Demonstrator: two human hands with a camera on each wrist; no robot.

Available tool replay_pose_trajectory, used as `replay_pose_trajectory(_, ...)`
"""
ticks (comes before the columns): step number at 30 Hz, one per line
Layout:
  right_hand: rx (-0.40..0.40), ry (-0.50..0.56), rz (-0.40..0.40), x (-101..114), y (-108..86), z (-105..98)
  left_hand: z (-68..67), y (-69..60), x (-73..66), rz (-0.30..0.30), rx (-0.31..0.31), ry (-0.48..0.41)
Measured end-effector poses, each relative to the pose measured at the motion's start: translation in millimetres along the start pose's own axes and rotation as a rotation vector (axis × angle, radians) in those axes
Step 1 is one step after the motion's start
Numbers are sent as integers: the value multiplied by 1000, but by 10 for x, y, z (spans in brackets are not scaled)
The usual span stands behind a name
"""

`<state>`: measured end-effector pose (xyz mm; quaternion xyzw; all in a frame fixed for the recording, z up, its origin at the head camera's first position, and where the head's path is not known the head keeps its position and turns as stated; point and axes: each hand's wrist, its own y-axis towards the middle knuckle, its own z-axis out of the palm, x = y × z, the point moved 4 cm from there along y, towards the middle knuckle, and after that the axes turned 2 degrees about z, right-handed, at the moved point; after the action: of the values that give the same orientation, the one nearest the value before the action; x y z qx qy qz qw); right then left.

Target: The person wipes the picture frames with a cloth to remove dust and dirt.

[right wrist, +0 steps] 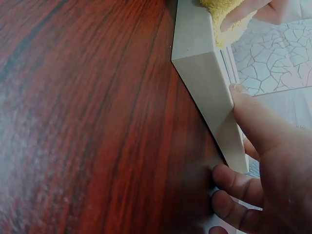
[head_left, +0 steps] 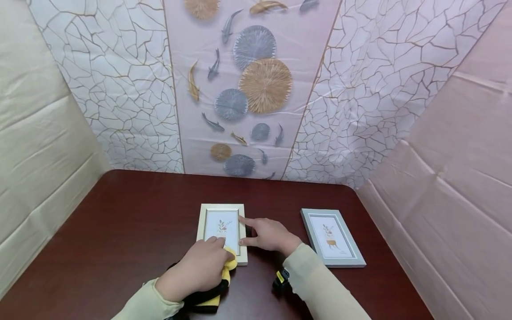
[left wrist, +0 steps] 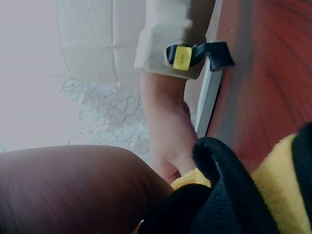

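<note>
A cream picture frame (head_left: 242, 209) lies face up on the table, with a plant print behind its pane. My left hand (head_left: 198, 269) grips a yellow cloth with black edging (head_left: 210, 304) over the frame's lower part; bunched folds hang below the palm. In the right wrist view, yellow terry fabric (right wrist: 226, 17) touches the frame's near end. My right hand (head_left: 270, 235) steadies the frame's right rim, thumb and index finger spread along it. The right wrist view shows the thumb (right wrist: 258, 114) on the rim and other fingertips low beside the frame's side.
A second picture frame (head_left: 347, 238), pale grey-blue, lies face up to the right, beside my right forearm. The dark red wooden table (head_left: 132, 231) meets a patterned cloth backdrop (head_left: 256, 142) behind and plain cloth walls at both sides. A small black device (head_left: 281, 280) hangs at my right cuff.
</note>
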<state>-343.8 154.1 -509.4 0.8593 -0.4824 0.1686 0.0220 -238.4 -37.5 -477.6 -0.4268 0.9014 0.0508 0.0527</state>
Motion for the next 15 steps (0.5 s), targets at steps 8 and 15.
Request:
replay_pose_trajectory(8,-4,3,6,4,3,29,6,-64,-6,-12,21,56)
replay_pose_trajectory(15,13,28,9,9,10,-6,-84,-199,145,-42,18,57)
